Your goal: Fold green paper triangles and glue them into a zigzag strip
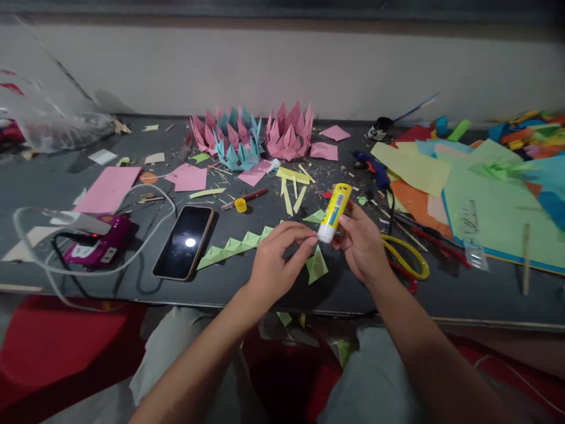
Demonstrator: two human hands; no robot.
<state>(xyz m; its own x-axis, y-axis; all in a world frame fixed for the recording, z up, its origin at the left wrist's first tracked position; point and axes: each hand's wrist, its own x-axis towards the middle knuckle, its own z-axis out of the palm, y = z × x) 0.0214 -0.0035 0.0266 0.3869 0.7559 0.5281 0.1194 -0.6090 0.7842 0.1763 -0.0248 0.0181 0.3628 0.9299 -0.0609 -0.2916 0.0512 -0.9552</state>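
Observation:
My right hand (362, 242) is wrapped round a yellow glue stick (334, 211), tilted with its white end down and to the left. The fingertips of my left hand (279, 254) are pinched together close to that white end; what lies between them, if anything, is too small to make out. A folded light green paper triangle (317, 266) is just below the glue stick, and another green piece (314, 217) is behind my left fingertips. From under my left hand a row of joined green folded triangles (233, 246) runs left across the dark table.
A phone (183, 242) lies left, beside a purple power adapter (99, 240) with looping white cable. Pink and blue folded-paper rings (238, 141) stand at the back. Yellow-handled scissors (408, 256), a glue gun (373, 169) and coloured paper sheets (494, 200) are right. A small yellow cap (241, 205) lies mid-table.

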